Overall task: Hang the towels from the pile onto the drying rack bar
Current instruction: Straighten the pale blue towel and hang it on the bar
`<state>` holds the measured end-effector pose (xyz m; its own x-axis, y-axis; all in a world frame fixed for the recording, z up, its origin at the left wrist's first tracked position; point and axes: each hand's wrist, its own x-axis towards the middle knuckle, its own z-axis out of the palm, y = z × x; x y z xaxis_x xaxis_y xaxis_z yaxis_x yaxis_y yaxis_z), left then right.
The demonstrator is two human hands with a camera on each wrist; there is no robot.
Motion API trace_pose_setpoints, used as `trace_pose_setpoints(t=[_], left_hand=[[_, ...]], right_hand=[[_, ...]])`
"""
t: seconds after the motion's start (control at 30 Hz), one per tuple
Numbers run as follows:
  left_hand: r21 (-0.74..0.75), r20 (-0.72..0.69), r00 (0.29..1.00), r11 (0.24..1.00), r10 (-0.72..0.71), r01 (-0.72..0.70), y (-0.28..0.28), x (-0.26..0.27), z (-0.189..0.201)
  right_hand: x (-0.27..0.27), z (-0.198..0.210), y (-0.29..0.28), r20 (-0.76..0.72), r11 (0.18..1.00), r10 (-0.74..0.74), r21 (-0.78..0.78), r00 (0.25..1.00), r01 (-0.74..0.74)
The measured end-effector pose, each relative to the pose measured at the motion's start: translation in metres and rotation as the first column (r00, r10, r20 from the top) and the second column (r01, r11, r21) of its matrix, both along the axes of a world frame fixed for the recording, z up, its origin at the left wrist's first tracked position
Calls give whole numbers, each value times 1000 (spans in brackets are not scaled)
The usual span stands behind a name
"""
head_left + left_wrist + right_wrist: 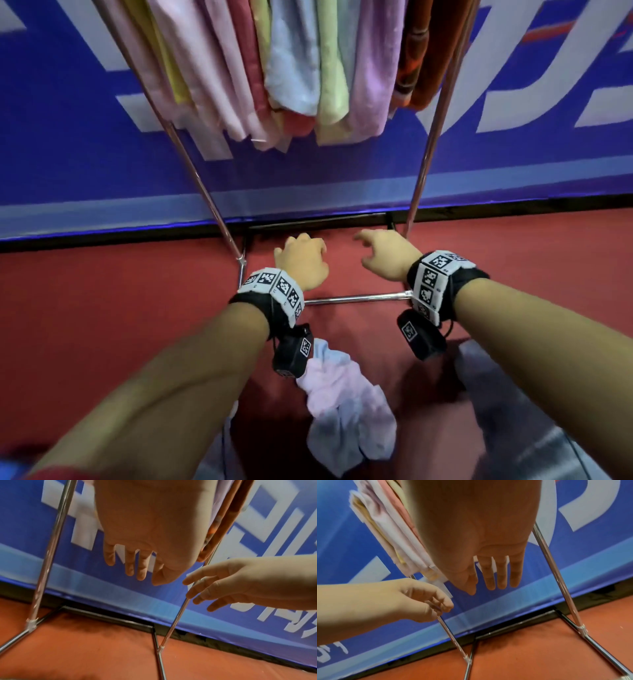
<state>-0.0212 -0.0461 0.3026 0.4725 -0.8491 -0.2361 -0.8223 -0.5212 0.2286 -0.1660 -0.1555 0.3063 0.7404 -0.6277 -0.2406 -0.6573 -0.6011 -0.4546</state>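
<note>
Several towels (291,68) in pink, yellow, pale blue, lilac and orange hang from the drying rack; its top bar is out of view. The rack's metal legs (424,161) slope down to a base bar (356,299) on the floor. My left hand (301,260) and right hand (383,253) hover low between the legs, and both hold nothing. The left hand (436,601) has loosely curled fingers in the right wrist view. The right hand (223,585) has relaxed, spread fingers in the left wrist view. A pile of pink and pale blue towels (346,404) lies on the floor below my wrists.
A blue banner with large white letters (68,137) stands right behind the rack. The floor (102,291) is red. A blurred grey cloth-like shape (513,411) lies at the lower right beside the pile. The rack's black rear foot bar (106,618) runs along the banner's base.
</note>
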Motion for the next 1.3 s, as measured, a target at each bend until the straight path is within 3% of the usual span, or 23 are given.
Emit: trace_pose_setpoints(t=[0.3,0.7,0.83,0.97,1.1,1.2,1.3], left_hand=[[154,-203,972,984,116,-85,19,15,-147],[438,-424,846,891,323,-121,78,24,-339],[453,-542,770,889,336,-69,86,21,-371],[436,-612,701,896,366,-88,84,17,-396],[408,-670,644,908,370,-96,91,13,-432],[395,-687,640,916,345,-70,90,14,-426],[387,-712,594,915,373,-111,92,14,-420]], right_hand=[[19,-148,10,-224,978,49,211,973,-1],[36,-325,58,-442,894,136,441,886,83],[39,-365,70,-519,896,192,439,833,67],[43,-391,75,-453,886,296,458,841,-65],[50,-416,79,-492,873,414,452,766,-181],[58,-422,81,-459,847,473,473,752,-244],[62,-420,83,-427,837,439,515,790,-186]])
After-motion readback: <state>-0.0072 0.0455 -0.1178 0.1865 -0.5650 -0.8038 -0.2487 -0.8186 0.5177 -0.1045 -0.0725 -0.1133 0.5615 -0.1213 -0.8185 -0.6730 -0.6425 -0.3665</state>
